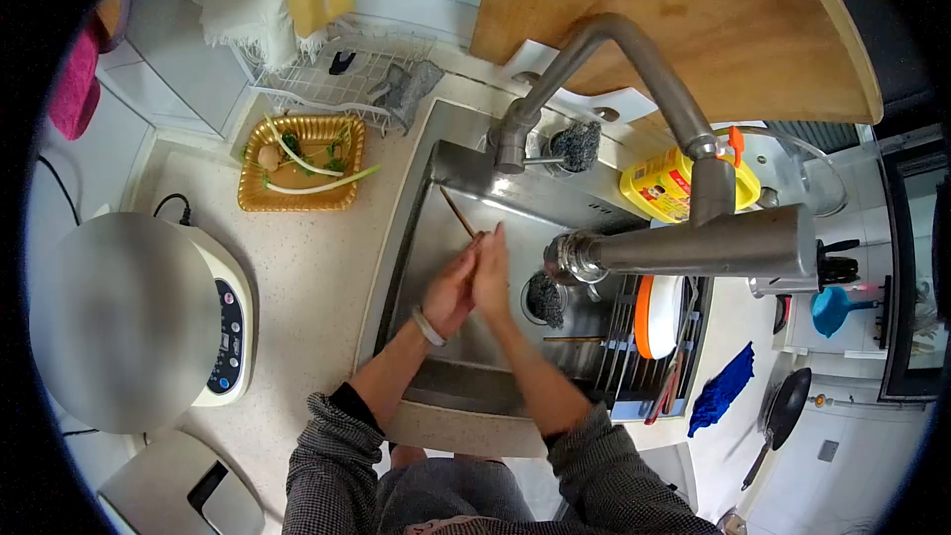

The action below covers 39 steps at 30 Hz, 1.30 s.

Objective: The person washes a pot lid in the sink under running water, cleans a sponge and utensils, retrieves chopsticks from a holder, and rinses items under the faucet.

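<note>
Over the steel sink [426, 248], my left hand [451, 292] and my right hand [490, 272] are pressed together, palm to palm. Between them is a thin brown chopstick [456, 211]; its far end sticks out toward the upper left and its other end is hidden by the hands. A light bracelet [428, 327] circles my left wrist. Right of my hands, a dark scouring pad [544, 299] lies at the drain. The large steel faucet [693, 243] reaches over the sink from the right, its outlet near my right hand.
A gold tray [250, 193] with green onions stands left of the sink, a round appliance [234, 337] nearer. A drying rack [619, 337] holds an orange-rimmed white dish [664, 317] at the right. Behind are a yellow bottle [659, 183] and a wooden board [684, 20].
</note>
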### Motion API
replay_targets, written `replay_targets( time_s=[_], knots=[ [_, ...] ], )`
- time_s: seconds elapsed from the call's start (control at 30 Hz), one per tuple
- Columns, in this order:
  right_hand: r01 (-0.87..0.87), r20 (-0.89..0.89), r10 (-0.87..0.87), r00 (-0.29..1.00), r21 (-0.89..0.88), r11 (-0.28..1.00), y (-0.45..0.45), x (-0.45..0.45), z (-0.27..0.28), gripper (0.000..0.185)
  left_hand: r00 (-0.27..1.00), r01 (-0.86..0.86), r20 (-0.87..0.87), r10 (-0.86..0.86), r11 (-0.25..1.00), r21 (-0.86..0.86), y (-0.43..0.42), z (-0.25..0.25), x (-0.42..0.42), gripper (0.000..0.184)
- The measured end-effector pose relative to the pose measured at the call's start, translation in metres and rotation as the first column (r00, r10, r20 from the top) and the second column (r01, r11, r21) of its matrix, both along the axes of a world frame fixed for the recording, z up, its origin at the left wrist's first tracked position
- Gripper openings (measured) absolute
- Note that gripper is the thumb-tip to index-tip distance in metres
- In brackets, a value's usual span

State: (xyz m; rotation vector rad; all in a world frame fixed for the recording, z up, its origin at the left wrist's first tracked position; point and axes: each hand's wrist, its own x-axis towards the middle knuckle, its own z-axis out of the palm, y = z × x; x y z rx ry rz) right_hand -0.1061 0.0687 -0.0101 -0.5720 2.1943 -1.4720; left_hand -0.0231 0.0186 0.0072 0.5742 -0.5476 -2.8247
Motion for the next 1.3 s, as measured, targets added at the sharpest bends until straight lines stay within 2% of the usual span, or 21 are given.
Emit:
replay_targets(
  time_s=[0.03, 0.1, 0.17, 0.23, 0.37, 0.43, 0.57, 0.63, 0.7, 0.73, 0.77, 0.83, 0.87, 0.9, 0.93, 0.97, 1.03, 1.1, 1.17, 1.2, 1.3],
  knots=[
    [0.047, 0.243, -0.048, 0.969, 0.011, 0.999, 0.0, -0.016, -0.014, 0.061, 0.999, 0.035, -0.038, -0.035, 0.999, 0.002, 0.004, 0.003, 0.002, 0.045],
    [0.069, 0.388, -0.046, 0.92, -0.045, 0.997, 0.006, -0.009, -0.037, 0.061, 0.997, 0.011, -0.079, -0.013, 1.0, -0.028, 0.003, -0.002, -0.002, 0.044],
    [-0.052, -0.175, 0.054, 0.983, 0.013, 0.999, 0.013, 0.043, -0.012, 0.057, 1.0, -0.025, 0.011, 0.024, 0.999, 0.035, -0.004, -0.02, -0.003, 0.043],
    [0.001, -0.213, 0.017, 0.977, 0.084, 0.996, 0.017, 0.062, 0.0, 0.054, 0.999, -0.032, 0.037, 0.032, 1.0, -0.001, 0.0, -0.025, -0.001, 0.043],
    [-0.055, -0.561, 0.31, 0.768, 0.424, 0.904, 0.004, -0.001, -0.013, 0.054, 0.997, 0.053, 0.064, -0.049, 0.997, -0.061, 0.01, -0.007, 0.003, 0.042],
    [0.008, -0.177, 0.034, 0.984, 0.233, 0.972, 0.001, -0.004, 0.001, 0.053, 0.995, 0.051, 0.084, -0.045, 0.997, -0.066, 0.008, 0.002, 0.001, 0.043],
    [-0.092, -0.452, 0.163, 0.877, 0.174, 0.98, 0.026, 0.022, 0.015, 0.055, 0.984, 0.147, 0.114, -0.136, 0.985, -0.094, 0.008, 0.001, 0.006, 0.042],
    [-0.02, -0.389, 0.05, 0.92, 0.08, 0.997, 0.027, -0.008, 0.012, 0.055, 0.958, 0.244, 0.185, -0.22, 0.963, -0.119, 0.007, 0.001, 0.005, 0.041],
    [-0.009, 0.2, -0.033, 0.979, 0.206, 0.978, 0.034, -0.028, 0.01, 0.051, 0.949, 0.275, 0.21, -0.233, 0.941, -0.196, 0.011, -0.008, 0.002, 0.037],
    [-0.014, 0.196, -0.027, 0.98, 0.207, 0.978, 0.039, -0.026, -0.004, 0.051, 0.952, 0.268, 0.206, -0.227, 0.943, -0.196, 0.012, -0.016, -0.002, 0.037],
    [0.132, 0.173, -0.153, 0.973, 0.129, 0.983, 0.049, -0.018, -0.02, 0.05, 0.958, 0.196, 0.283, -0.041, 0.814, -0.546, 0.013, -0.027, -0.007, 0.031],
    [0.274, 0.17, -0.278, 0.946, 0.046, 0.961, 0.049, -0.003, -0.024, 0.05, 0.913, 0.156, 0.219, 0.343, 0.201, -0.967, 0.012, -0.029, -0.007, 0.021],
    [0.398, 0.386, -0.373, 0.844, 0.018, 0.917, 0.049, 0.003, -0.025, 0.042, 0.91, 0.163, 0.226, 0.346, 0.203, -0.966, 0.016, -0.029, -0.003, 0.021],
    [0.517, 0.581, -0.432, 0.69, 0.021, 0.856, 0.049, 0.007, -0.022, 0.037, 0.899, 0.183, 0.198, 0.391, 0.076, -0.98, 0.019, -0.005, -0.001, 0.019],
    [0.482, 0.681, -0.343, 0.647, -0.015, 0.876, 0.051, 0.005, -0.028, 0.03, 0.889, 0.203, 0.161, 0.429, -0.054, -0.978, 0.023, 0.01, -0.003, 0.016],
    [0.482, 0.684, -0.341, 0.645, -0.017, 0.876, 0.055, 0.007, -0.047, 0.03, 0.888, 0.206, 0.162, 0.43, -0.057, -0.977, 0.034, 0.012, -0.006, 0.016],
    [0.239, 0.652, 0.186, 0.735, -0.505, 0.829, 0.073, 0.018, -0.116, 0.028, 0.962, -0.027, -0.163, 0.219, -0.517, -0.856, 0.055, 0.007, -0.008, 0.023],
    [0.111, 0.531, 0.431, 0.73, -0.714, 0.691, 0.065, 0.026, -0.103, 0.027, 0.991, 0.058, -0.015, 0.134, -0.529, -0.847, 0.023, -0.012, -0.018, 0.013],
    [0.44, 0.907, -0.17, 0.385, -0.019, 0.898, 0.046, 0.038, -0.017, 0.031, 0.801, 0.554, 0.515, 0.306, -0.052, -0.831, 0.001, -0.036, -0.031, 0.031],
    [0.504, 0.912, -0.25, 0.326, 0.056, 0.862, 0.041, 0.035, -0.01, 0.029, 0.875, 0.409, 0.315, 0.367, -0.214, -0.887, 0.009, -0.054, -0.03, 0.036],
    [0.43, 0.929, -0.066, 0.365, -0.105, 0.897, 0.047, 0.017, -0.041, 0.027, 0.915, 0.364, 0.242, 0.322, -0.403, -0.84, 0.048, -0.002, -0.016, 0.021]
  ],
)
